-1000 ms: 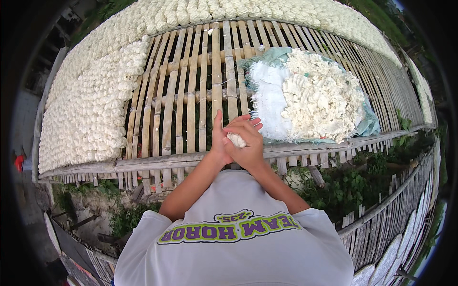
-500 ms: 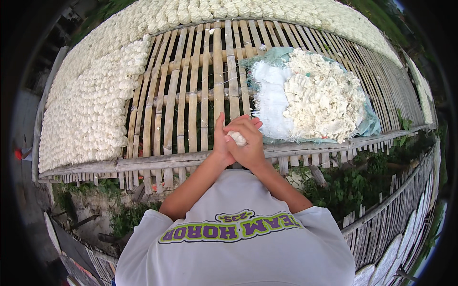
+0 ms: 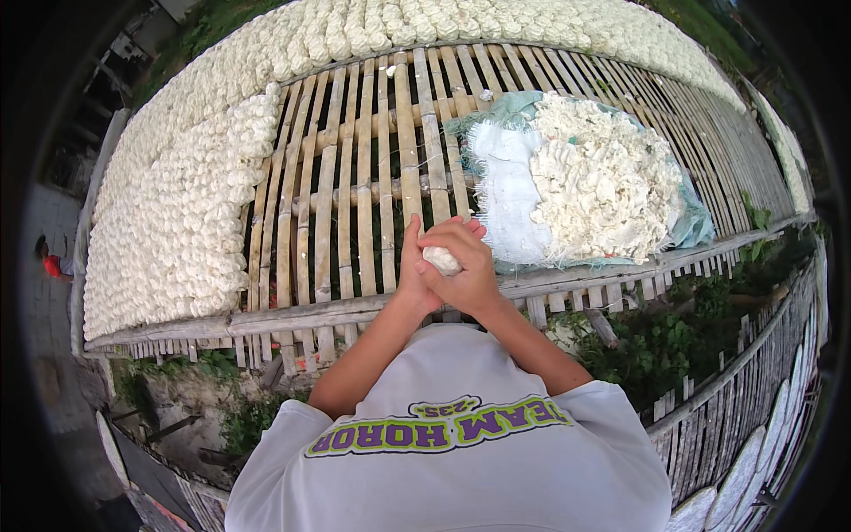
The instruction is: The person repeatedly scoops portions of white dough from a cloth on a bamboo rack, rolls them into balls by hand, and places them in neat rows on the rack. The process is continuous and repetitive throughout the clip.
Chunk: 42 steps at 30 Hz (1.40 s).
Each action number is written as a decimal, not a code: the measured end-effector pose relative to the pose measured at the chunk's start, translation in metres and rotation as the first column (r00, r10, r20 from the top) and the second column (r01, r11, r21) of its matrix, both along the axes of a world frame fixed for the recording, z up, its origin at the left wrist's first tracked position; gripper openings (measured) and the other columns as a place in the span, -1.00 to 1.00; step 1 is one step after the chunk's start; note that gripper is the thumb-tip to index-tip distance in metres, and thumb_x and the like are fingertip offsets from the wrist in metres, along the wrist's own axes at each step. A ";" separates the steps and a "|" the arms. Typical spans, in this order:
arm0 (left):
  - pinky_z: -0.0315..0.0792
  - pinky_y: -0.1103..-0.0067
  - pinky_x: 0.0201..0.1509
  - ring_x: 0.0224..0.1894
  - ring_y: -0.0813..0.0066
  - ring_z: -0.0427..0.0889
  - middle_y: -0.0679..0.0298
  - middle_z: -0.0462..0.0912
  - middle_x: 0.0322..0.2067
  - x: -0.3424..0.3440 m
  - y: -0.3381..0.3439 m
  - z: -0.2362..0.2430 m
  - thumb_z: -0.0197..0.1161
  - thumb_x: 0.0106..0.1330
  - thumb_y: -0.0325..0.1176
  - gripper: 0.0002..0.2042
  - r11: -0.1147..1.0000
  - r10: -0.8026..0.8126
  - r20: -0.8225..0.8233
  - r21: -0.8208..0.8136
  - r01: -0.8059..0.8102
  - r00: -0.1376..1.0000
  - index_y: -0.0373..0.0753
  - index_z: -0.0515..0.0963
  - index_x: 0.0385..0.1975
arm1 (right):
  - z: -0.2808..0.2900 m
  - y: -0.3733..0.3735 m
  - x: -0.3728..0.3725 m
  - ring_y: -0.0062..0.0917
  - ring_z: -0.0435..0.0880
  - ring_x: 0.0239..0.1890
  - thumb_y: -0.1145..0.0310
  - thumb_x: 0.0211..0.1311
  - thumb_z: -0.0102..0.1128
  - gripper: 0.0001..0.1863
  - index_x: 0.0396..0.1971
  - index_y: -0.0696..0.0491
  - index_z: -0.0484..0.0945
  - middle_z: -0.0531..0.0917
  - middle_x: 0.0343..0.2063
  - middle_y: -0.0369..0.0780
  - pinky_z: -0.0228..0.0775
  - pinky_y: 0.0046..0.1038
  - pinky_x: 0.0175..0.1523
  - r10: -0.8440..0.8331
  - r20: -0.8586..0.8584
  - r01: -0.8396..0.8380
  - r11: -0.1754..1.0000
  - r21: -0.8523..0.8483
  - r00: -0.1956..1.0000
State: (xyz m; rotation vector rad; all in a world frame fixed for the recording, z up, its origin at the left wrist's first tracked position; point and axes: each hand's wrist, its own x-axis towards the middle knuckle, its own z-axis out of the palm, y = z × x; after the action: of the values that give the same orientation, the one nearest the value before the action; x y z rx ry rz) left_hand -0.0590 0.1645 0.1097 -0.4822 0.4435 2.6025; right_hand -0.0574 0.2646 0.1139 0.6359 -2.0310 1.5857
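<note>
"As a person's right hand [image 3: 470, 266] and left hand [image 3: 414, 277] meet at the near edge of a bamboo rack [image 3: 428, 124], what sits between them?"

"A pale lump [image 3: 441, 259]. The right curls over it, the left cups it from the other side; both are clamped around it, though overlapping fingers hide how much each bears."

"And what is new?"

"Against a second ago, the lump shows rounder and smoother, while the clasp is nearly the same. That suggests the squeezing is firming it up; it is held in the grip, not resting on the rack."

"Where does everything else lie?"

"From the hands, a loose, crumbly heap [image 3: 607, 177] sits at 2 o'clock on a white and teal woven sack [image 3: 505, 195]. Close-packed rows of cream lumps [image 3: 177, 213] fill the rack's side at 10 o'clock, and another band [image 3: 425, 27] of them curves across 12 o'clock."

"Anyone else in view?"

"At 9 o'clock, well apart and near the rim, a person in red [image 3: 58, 266] shows more fully than a moment earlier, too small to tell what they are doing."
</note>
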 end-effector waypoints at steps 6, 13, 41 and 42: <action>0.27 0.11 0.56 0.50 0.00 0.35 -0.02 0.48 0.36 0.001 -0.007 -0.004 -0.19 0.54 0.38 -0.26 0.986 -0.111 -0.108 0.109 0.123 0.988 -0.24 0.47 0.23 | 0.000 0.007 -0.002 -0.34 0.72 -0.26 0.44 -0.02 0.52 -0.76 -0.30 0.12 0.71 0.72 -0.30 -0.20 0.54 -0.36 -0.12 0.111 0.080 -0.110 0.994 -0.022 0.991; 0.25 0.13 0.57 0.51 0.00 0.33 0.00 0.46 0.38 0.006 0.002 -0.003 -0.22 0.57 0.34 -0.30 0.994 0.106 -0.118 -0.020 -0.109 0.987 -0.20 0.46 0.24 | 0.008 -0.002 0.002 -0.34 0.72 -0.20 0.44 -0.04 0.52 -0.71 -0.25 0.13 0.71 0.71 -0.23 -0.17 0.56 -0.33 -0.09 0.055 0.075 -0.054 0.998 -0.016 0.996; 0.43 0.28 0.47 0.35 0.11 0.56 -0.04 0.57 0.28 -0.003 -0.012 0.020 -0.30 0.65 0.24 -0.33 0.984 -0.072 -0.108 -0.170 0.053 0.992 -0.27 0.48 0.22 | 0.002 0.000 0.003 -0.31 0.75 -0.05 0.45 0.09 0.52 -0.69 -0.15 0.15 0.70 0.75 -0.14 -0.12 0.57 -0.37 0.08 0.114 0.103 -0.091 0.974 -0.206 0.988; 0.41 0.24 0.48 0.39 0.10 0.52 -0.05 0.56 0.29 -0.003 -0.015 0.015 -0.35 0.66 0.25 -0.32 0.955 -0.141 -0.101 -0.278 0.108 0.985 -0.26 0.47 0.24 | 0.004 0.003 0.000 -0.32 0.76 -0.07 0.45 0.11 0.51 -0.72 -0.16 0.14 0.71 0.75 -0.17 -0.12 0.57 -0.37 0.07 0.073 -0.024 -0.075 0.987 -0.143 0.997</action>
State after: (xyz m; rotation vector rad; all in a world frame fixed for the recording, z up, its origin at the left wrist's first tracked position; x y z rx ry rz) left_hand -0.0621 0.1494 0.1245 -0.3734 0.8512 2.4672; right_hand -0.0575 0.2678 0.1175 0.6755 -1.8790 1.7443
